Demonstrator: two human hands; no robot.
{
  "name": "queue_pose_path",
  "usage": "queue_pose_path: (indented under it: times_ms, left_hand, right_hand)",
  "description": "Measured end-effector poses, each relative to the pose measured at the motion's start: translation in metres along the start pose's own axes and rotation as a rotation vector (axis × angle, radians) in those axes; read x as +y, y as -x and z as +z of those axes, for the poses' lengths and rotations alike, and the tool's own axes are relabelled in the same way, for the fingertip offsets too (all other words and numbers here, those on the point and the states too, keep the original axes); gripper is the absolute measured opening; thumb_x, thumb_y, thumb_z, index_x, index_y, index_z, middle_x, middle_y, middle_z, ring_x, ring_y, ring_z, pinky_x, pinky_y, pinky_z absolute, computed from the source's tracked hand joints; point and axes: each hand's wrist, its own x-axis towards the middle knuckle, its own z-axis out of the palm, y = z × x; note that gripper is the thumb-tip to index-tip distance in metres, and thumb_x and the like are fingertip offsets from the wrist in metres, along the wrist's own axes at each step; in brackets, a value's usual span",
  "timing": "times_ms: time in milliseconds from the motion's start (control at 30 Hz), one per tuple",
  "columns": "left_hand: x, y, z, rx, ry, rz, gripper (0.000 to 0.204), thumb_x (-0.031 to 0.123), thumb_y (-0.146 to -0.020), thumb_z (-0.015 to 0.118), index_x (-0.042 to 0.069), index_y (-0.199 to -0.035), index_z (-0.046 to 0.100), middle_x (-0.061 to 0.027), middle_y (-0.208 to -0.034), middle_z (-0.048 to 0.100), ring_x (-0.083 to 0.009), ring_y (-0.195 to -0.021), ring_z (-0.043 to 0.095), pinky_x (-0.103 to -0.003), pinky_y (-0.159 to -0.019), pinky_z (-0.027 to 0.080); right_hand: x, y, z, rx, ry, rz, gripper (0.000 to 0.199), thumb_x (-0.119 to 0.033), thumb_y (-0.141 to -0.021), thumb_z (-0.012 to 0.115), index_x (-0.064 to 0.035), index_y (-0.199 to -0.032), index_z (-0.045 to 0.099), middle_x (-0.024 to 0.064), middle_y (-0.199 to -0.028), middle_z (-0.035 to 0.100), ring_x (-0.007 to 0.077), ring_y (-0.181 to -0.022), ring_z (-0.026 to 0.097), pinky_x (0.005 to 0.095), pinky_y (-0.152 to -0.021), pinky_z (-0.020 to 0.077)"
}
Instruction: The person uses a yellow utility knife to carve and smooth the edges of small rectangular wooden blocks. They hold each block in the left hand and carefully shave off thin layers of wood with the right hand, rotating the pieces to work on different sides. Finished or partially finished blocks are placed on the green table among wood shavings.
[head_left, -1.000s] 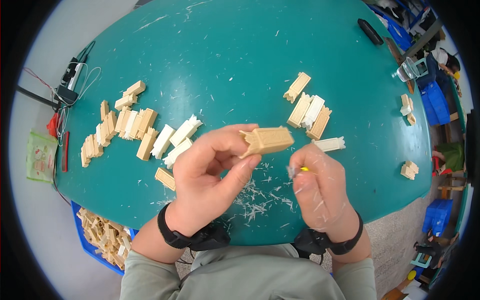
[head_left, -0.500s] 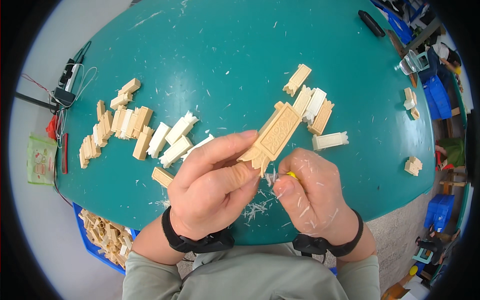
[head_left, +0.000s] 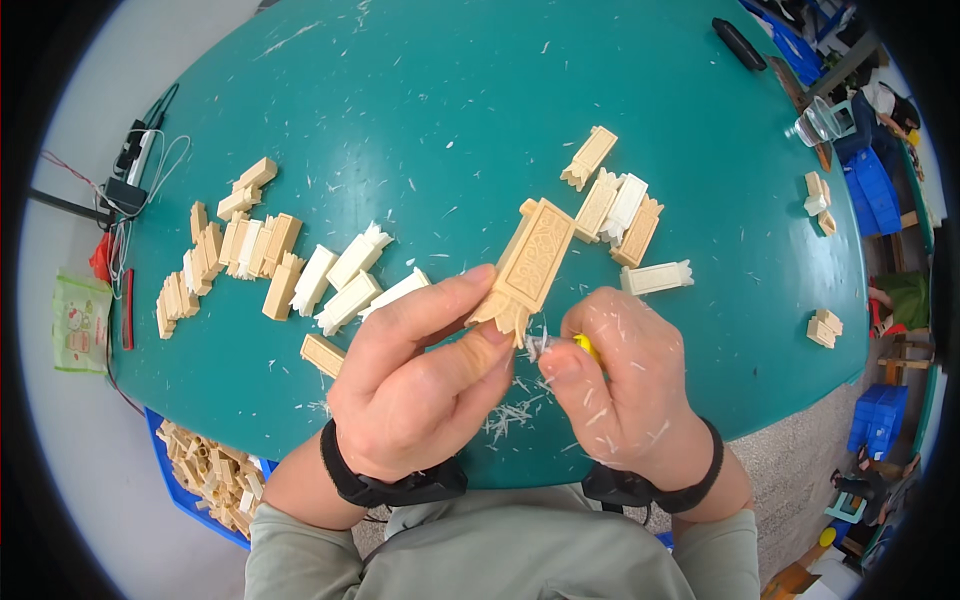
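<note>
My left hand (head_left: pixel 415 385) is closed on a tan, box-shaped carved piece (head_left: pixel 535 260), pinching its jagged, leaf-edged end between thumb and fingers. A raised floral panel on the piece faces up. Curled in a fist just to the right, my right hand (head_left: pixel 625 385) grips a small yellow-handled trimming knife (head_left: pixel 587 347). Its thin blade is mostly hidden by my thumb and pale shavings, close by the lower corner of the jagged end. Thin shavings cling to my right hand, and a heap of shavings (head_left: pixel 515 412) lies on the table below.
On the green table (head_left: pixel 400 120), similar cream and tan pieces (head_left: pixel 350 300) lie left of my hands, with another group (head_left: pixel 622 210) beyond. A blue bin (head_left: pixel 180 485) at lower left holds many pieces. A power strip (head_left: pixel 140 160) with cables sits at the left edge.
The carved piece has shifted slightly left and tipped more upright. Both hands moved a little left with it, their grips unchanged.
</note>
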Motion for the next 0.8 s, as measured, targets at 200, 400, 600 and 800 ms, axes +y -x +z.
queue_pose_path:
  times_ms: [200, 400, 600, 800]
  left_hand:
    - [0.004, -0.004, -0.002, -0.011, -0.043, 0.031, 0.026, -0.008, -0.064, 0.072, 0.0, -0.085, 0.059, -0.0229, -0.104, 0.058, -0.0249, -0.082, 0.064, -0.028, -0.067, 0.054]
    - [0.006, -0.014, 0.002, 0.043, 0.286, -0.308, 0.021, -0.01, -0.069, 0.062, 0.0, -0.086, 0.054, -0.0187, -0.1, 0.059, -0.0234, -0.083, 0.063, -0.028, -0.074, 0.051]
    - [-0.001, -0.036, -0.006, -0.503, -0.127, -0.754, 0.017, 0.0, -0.072, 0.059, 0.003, -0.086, 0.051, -0.0127, -0.089, 0.059, -0.0255, -0.071, 0.061, -0.03, -0.062, 0.049]
    - [-0.016, -0.06, 0.016, -0.488, -0.568, -0.247, 0.028, 0.016, -0.072, 0.068, 0.004, -0.095, 0.058, -0.0129, -0.091, 0.058, -0.0317, -0.083, 0.056, -0.039, -0.075, 0.046]
  right_hand:
    - [0.0, -0.001, -0.003, -0.001, -0.01, 0.056, 0.029, -0.025, -0.081, 0.066, -0.0042, -0.07, 0.049, 0.0083, -0.059, 0.048, 0.0264, -0.051, 0.047, 0.0343, -0.045, 0.036]
    - [-0.002, 0.0, -0.011, 0.014, -0.231, 0.086, 0.027, -0.022, -0.084, 0.062, -0.0026, -0.07, 0.05, 0.0084, -0.059, 0.047, 0.0238, -0.05, 0.045, 0.0332, -0.045, 0.0351]
    - [-0.007, -0.003, -0.021, 0.09, -0.346, 0.23, 0.028, -0.021, -0.088, 0.058, -0.0013, -0.069, 0.049, 0.0079, -0.058, 0.044, 0.0201, -0.048, 0.04, 0.0303, -0.045, 0.0337]
    - [0.008, -0.005, -0.016, 0.117, -0.363, 0.229, 0.03, -0.022, -0.09, 0.056, -0.0013, -0.07, 0.048, 0.0077, -0.056, 0.042, 0.0196, -0.047, 0.038, 0.03, -0.045, 0.0334]
